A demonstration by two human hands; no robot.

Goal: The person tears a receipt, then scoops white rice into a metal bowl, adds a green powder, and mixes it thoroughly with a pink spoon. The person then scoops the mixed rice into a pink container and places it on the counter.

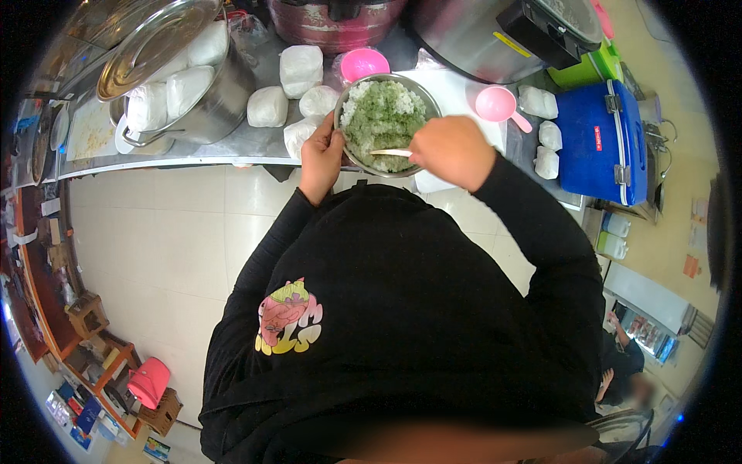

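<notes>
A round metal bowl [432, 107] of white rice mixed with something green [385, 113] is held at the counter's front edge. My left hand [322, 158] grips its left rim, thumb on the near side. My right hand [452, 152] is closed round the handle of a pale spoon or paddle [389, 152], whose far end rests in the rice. A pink bowl [364, 64] stands just behind the metal one. To the right lies a pink scoop [496, 104] with a handle. White wrapped bundles [301, 71] sit left of the bowl, one close to my left hand.
At left a large metal pot [232, 104] holds more white bundles, its lid [156, 49] leaning on top. A big cooker [464, 35] and a worn pink pot [336, 26] stand behind. A blue cooler [603, 142] is at right, beside small bundles. Another person [623, 362] is at lower right.
</notes>
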